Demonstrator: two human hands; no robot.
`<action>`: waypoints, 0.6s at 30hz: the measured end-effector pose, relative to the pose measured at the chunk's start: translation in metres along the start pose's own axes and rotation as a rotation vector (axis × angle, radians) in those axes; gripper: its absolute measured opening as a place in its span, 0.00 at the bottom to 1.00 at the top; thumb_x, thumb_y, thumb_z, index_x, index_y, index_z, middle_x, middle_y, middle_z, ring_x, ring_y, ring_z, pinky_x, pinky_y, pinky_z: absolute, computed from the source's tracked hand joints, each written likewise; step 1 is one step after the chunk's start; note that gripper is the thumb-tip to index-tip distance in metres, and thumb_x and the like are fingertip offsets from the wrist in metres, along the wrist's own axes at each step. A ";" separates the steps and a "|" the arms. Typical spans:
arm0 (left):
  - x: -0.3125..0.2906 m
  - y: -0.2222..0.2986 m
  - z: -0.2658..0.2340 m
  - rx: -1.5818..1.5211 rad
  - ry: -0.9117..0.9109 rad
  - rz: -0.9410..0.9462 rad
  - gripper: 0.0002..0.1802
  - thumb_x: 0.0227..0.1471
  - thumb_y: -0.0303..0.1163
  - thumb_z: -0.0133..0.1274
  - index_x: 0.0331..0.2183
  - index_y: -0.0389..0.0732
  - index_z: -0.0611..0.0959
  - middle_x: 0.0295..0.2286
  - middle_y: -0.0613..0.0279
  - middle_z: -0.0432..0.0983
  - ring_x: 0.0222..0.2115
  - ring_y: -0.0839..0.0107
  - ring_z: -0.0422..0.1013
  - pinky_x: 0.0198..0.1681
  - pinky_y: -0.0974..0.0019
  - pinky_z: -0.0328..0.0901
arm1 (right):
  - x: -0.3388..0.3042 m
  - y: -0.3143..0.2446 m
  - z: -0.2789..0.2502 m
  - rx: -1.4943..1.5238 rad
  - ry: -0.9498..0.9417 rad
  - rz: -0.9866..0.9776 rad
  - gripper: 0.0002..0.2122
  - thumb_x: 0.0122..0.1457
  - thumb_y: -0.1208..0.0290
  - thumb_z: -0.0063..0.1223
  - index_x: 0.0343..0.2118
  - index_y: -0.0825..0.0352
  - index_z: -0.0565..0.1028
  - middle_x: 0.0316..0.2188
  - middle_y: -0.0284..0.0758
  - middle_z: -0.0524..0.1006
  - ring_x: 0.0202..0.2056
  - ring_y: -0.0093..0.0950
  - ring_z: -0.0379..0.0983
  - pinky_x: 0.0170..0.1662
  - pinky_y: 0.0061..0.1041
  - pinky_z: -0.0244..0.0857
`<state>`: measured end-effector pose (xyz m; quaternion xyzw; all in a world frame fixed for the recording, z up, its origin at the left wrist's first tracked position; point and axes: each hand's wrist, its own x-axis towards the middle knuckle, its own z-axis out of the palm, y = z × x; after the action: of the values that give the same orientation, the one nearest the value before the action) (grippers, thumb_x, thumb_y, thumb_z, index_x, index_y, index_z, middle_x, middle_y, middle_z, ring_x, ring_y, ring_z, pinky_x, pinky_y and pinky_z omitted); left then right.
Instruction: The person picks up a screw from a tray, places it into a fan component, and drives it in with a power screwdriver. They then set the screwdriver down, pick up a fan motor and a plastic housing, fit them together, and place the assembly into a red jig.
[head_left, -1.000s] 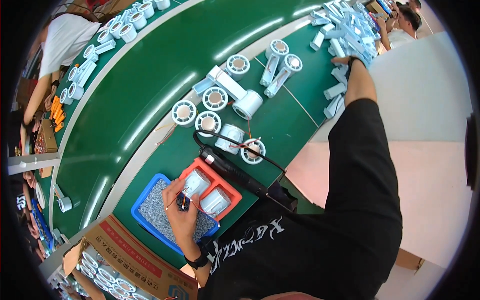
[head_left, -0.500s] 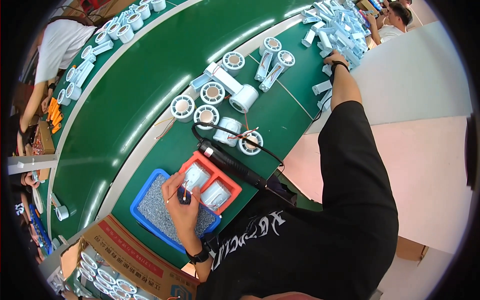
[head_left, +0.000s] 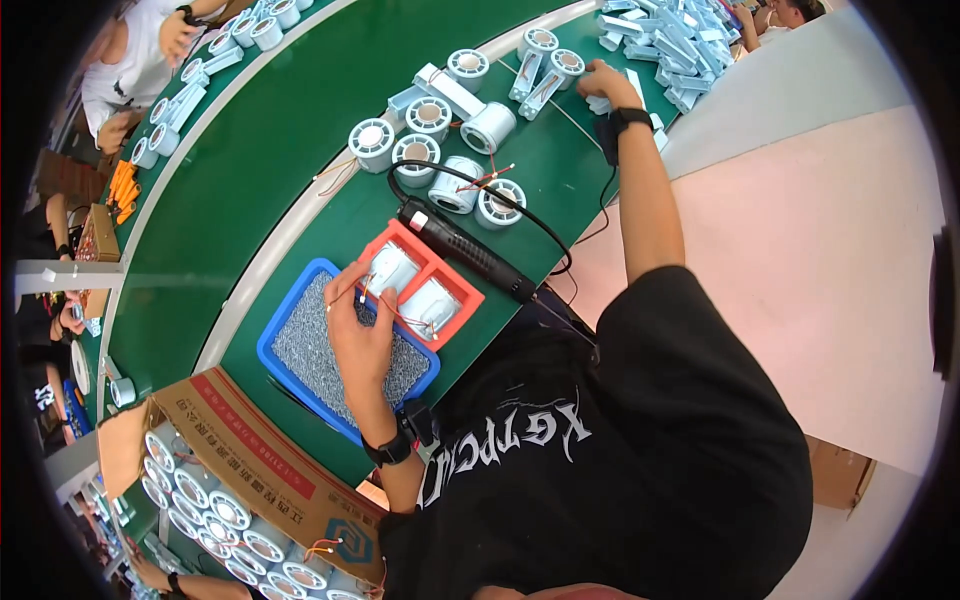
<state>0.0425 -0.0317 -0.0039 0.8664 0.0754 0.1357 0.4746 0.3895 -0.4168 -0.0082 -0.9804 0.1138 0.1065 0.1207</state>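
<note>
My left hand [head_left: 360, 330] reaches over a blue tray [head_left: 272, 345] of small metal screws. Its thumb and fingers are apart and touch the near edge of a pale cylindrical housing [head_left: 393, 268] in a red two-slot holder [head_left: 462, 285]. Thin wires hang by the fingertips. A second pale housing [head_left: 430, 308] fills the other slot. My right hand [head_left: 610, 88] is stretched out to the far right, fingers closed on a pale blue plastic part [head_left: 598, 104], mostly hidden by the hand. A black electric screwdriver [head_left: 465, 248] lies beside the red holder, its cable looping over the housings.
Several pale blue round housings [head_left: 428, 118] stand on the green bench. A heap of pale blue plastic parts [head_left: 690, 50] lies at the far right. The curved green conveyor [head_left: 200, 260] runs on the left. A cardboard box [head_left: 270, 460] of housings sits near left. Co-workers' hands [head_left: 178, 38] show across the conveyor.
My right hand has drawn back leftward from the heap with a pale blue part. My left hand stays at the red holder. The view has shifted, and the co-worker at upper left has moved.
</note>
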 end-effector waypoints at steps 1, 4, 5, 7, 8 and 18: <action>-0.001 0.002 -0.002 0.019 -0.013 0.003 0.18 0.46 0.28 0.59 0.42 0.37 0.79 0.43 0.50 0.70 0.47 0.55 0.67 0.52 0.59 0.61 | -0.019 -0.002 0.004 0.073 0.052 -0.017 0.32 0.39 0.63 0.57 0.53 0.57 0.66 0.45 0.46 0.75 0.48 0.45 0.72 0.50 0.36 0.66; -0.002 0.005 0.001 0.068 0.027 0.028 0.16 0.48 0.27 0.57 0.42 0.39 0.79 0.44 0.51 0.70 0.47 0.54 0.67 0.53 0.59 0.61 | -0.052 -0.005 0.016 0.149 0.109 -0.081 0.32 0.41 0.64 0.57 0.55 0.55 0.64 0.45 0.47 0.75 0.47 0.44 0.72 0.48 0.36 0.67; -0.005 0.005 0.002 0.088 0.039 0.038 0.16 0.49 0.27 0.57 0.42 0.40 0.79 0.44 0.51 0.70 0.47 0.53 0.67 0.53 0.59 0.61 | -0.066 -0.004 0.022 0.144 0.114 -0.112 0.33 0.43 0.65 0.57 0.56 0.54 0.63 0.45 0.49 0.75 0.47 0.43 0.72 0.47 0.36 0.67; -0.002 0.005 0.005 0.121 0.055 0.077 0.15 0.49 0.27 0.56 0.42 0.41 0.80 0.44 0.51 0.71 0.47 0.52 0.67 0.53 0.59 0.61 | -0.088 0.003 0.023 0.156 0.270 -0.197 0.33 0.43 0.66 0.57 0.57 0.55 0.62 0.46 0.48 0.74 0.47 0.43 0.73 0.47 0.36 0.67; -0.005 0.004 0.002 0.150 0.059 0.116 0.14 0.50 0.26 0.55 0.42 0.41 0.80 0.44 0.52 0.71 0.47 0.52 0.67 0.53 0.59 0.60 | -0.102 0.005 0.026 0.167 0.427 -0.268 0.34 0.43 0.67 0.57 0.57 0.56 0.61 0.46 0.48 0.74 0.46 0.43 0.73 0.47 0.36 0.67; 0.006 0.013 -0.004 0.122 0.109 0.165 0.10 0.51 0.21 0.51 0.37 0.38 0.83 0.35 0.55 0.77 0.42 0.57 0.70 0.47 0.60 0.64 | -0.233 -0.047 0.016 1.799 -0.357 -0.824 0.31 0.53 0.62 0.57 0.58 0.62 0.58 0.24 0.33 0.66 0.28 0.24 0.63 0.32 0.24 0.58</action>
<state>0.0470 -0.0342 0.0100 0.8882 0.0377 0.2165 0.4035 0.1766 -0.3218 0.0422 -0.4574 -0.2158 0.0762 0.8593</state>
